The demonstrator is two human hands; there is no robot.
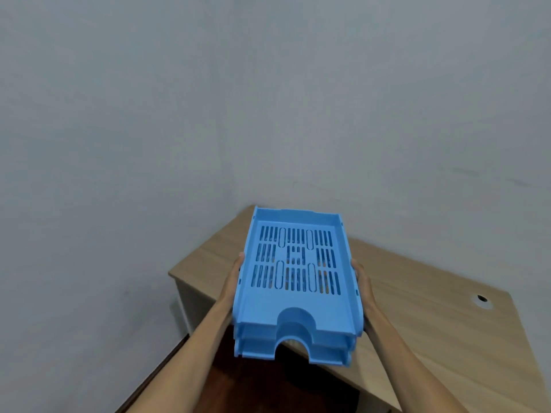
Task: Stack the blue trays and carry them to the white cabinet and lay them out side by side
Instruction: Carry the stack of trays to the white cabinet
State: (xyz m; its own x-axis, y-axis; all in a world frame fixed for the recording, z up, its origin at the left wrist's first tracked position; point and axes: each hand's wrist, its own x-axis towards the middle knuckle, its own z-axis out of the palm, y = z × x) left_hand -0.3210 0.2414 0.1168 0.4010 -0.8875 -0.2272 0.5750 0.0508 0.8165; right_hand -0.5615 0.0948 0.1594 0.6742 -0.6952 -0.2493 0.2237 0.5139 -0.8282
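Note:
A stack of three blue trays [298, 296] with slotted bottoms is held in the air in front of me, nested one on another. My left hand [234, 281] grips the stack's left side wall. My right hand [362, 281] grips the right side wall. The fingers of both hands are hidden under the stack. The stack hangs above the corner of a light wooden desk [417, 293]. No white cabinet is in view.
The wooden desk fills the lower right, with a round cable hole [481, 299] near its right end. Grey walls [149, 114] meet in a corner behind the desk. Dark floor [238, 383] shows below the trays, between the desk and a wooden edge at lower left.

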